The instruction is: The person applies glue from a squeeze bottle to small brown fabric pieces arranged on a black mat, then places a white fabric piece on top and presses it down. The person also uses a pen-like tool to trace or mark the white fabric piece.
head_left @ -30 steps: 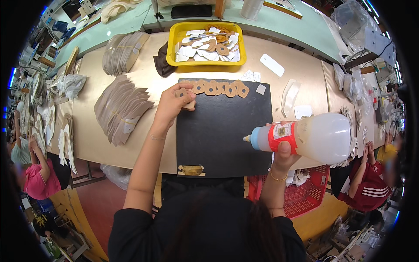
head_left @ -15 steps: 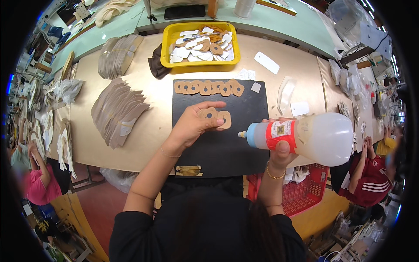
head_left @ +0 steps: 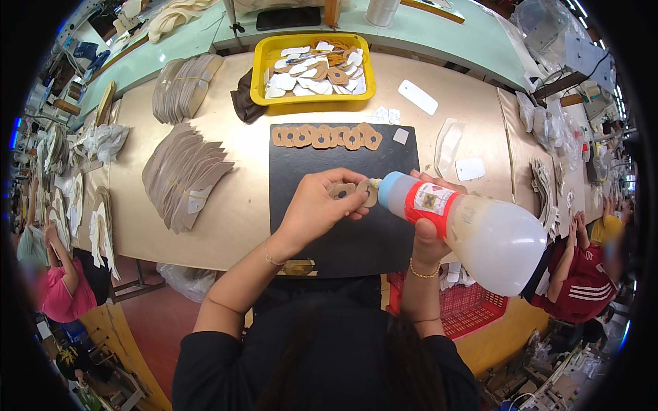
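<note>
My left hand (head_left: 319, 209) pinches small tan patches (head_left: 371, 194), each with a dark spot at its middle, above a black board (head_left: 336, 236). In my right hand (head_left: 430, 240) is a big squeeze bottle (head_left: 497, 236) of whitish liquid, with a red band and light blue collar. The bottle lies tilted, its nozzle (head_left: 375, 183) at the outermost patch; whether it touches I cannot tell. Across the board's far edge runs an overlapping row of similar tan patches (head_left: 322, 137). A small grey square (head_left: 401, 136) lies at the board's far right corner.
Beyond the board stands a yellow tray (head_left: 259, 72) full of white and tan pieces. Fanned stacks of beige pieces (head_left: 181, 178) lie on the left. White cards (head_left: 417, 97) and a clear plastic piece (head_left: 449, 147) are at right. Below the table sits a red crate (head_left: 480, 312). Other people work on both sides.
My left hand has moved slightly right and turned the patches. My right hand has swung the bottle, bringing its nozzle up to the patch while its base dropped nearer me.
</note>
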Demonstrator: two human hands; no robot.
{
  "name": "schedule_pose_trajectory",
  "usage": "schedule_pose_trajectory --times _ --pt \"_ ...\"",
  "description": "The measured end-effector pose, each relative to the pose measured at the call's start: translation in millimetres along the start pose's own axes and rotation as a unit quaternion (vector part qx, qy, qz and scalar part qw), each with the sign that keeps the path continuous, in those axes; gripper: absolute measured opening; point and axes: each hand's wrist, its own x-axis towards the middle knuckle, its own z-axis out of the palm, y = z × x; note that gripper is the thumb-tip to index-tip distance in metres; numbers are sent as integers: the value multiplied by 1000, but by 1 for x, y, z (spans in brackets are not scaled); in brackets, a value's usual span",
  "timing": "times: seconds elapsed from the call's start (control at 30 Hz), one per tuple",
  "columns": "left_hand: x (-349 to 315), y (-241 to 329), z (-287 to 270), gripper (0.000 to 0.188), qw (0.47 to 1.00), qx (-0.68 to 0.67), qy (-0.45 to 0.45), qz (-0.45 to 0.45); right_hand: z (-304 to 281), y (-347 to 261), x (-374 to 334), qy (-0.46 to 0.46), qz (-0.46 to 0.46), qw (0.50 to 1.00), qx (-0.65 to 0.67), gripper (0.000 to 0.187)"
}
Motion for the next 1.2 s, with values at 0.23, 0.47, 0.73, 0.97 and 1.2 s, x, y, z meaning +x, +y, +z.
schedule_pose_trajectory --times 0.23,0.47,0.73,0.97,1.2 --pt "0 -3 -3 22 1000 -6 -16 -11 -1 6 3 12 -31 999 2 78" --pt "4 -7 -6 21 999 -44 19 0 -7 0 -9 -3 -15 998 54 74" --pt "1 -2 -2 18 999 17 40 24 -6 0 -7 -35 -15 999 -7 70" --pt "-2 -1 -1 19 999 9 30 27 -3 5 -12 -46 11 994 96 70" --pt "-1 -1 -3 19 1000 13 25 12 -8 0 -8 -7 -18 997 71 75"
